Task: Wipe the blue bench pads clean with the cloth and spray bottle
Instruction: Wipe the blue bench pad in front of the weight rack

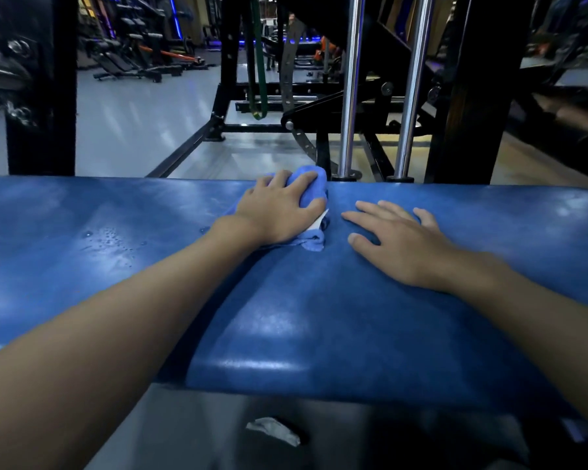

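Note:
A long blue bench pad (319, 317) spans the whole view in front of me. My left hand (279, 206) grips a bunched blue cloth (311, 184) and presses it on the pad near its far edge. A white tag of the cloth shows under the thumb. My right hand (398, 242) lies flat on the pad just right of the cloth, fingers spread and holding nothing. Water droplets (111, 239) sit on the pad to the left of my left forearm. No spray bottle is in view.
Two chrome guide rods (350, 86) and black machine frames (41, 86) rise just behind the pad. A crumpled pale scrap (274, 430) lies on the floor below the pad's near edge. Other gym benches (133, 67) stand at the back left on a grey floor.

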The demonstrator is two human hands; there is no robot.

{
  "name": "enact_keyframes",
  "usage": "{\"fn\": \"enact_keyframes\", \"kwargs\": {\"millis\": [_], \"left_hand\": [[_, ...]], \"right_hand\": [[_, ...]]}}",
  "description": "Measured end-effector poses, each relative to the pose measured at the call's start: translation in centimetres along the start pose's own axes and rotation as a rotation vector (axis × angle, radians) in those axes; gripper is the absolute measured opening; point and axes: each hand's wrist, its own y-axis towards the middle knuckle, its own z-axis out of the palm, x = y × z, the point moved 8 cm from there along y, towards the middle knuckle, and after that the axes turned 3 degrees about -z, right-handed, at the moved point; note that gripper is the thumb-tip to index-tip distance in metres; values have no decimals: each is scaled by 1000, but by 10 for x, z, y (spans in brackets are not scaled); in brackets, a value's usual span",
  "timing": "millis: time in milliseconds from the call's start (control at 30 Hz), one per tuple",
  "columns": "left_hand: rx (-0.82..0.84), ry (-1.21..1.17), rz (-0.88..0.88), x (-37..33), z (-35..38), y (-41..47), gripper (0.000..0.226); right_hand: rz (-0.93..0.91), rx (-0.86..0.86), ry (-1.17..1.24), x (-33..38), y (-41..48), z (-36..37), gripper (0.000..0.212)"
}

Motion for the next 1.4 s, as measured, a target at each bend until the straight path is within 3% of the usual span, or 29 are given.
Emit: {"fn": "enact_keyframes", "kwargs": {"millis": [200, 433, 633, 1033, 1167, 1400], "left_hand": [[14, 72, 74, -16, -11, -112, 84], [-28, 128, 84, -20, -18, -189, 80], [-4, 68, 37, -11, -20, -148, 82], [16, 3, -111, 38, -2, 37, 81], [5, 9, -89, 35, -2, 27, 75], [-28, 38, 3, 14, -14, -70, 69]], "right_hand": [[11, 8, 5, 2, -1, -2, 52], [2, -37, 62, 11, 5, -13, 52], [-39, 39, 5, 26, 10, 6, 54], [-34, -19, -12, 24, 13, 6, 53], [-34, -25, 10, 24, 12, 4, 52], [-27, -18, 19, 26, 9, 2, 53]]}}
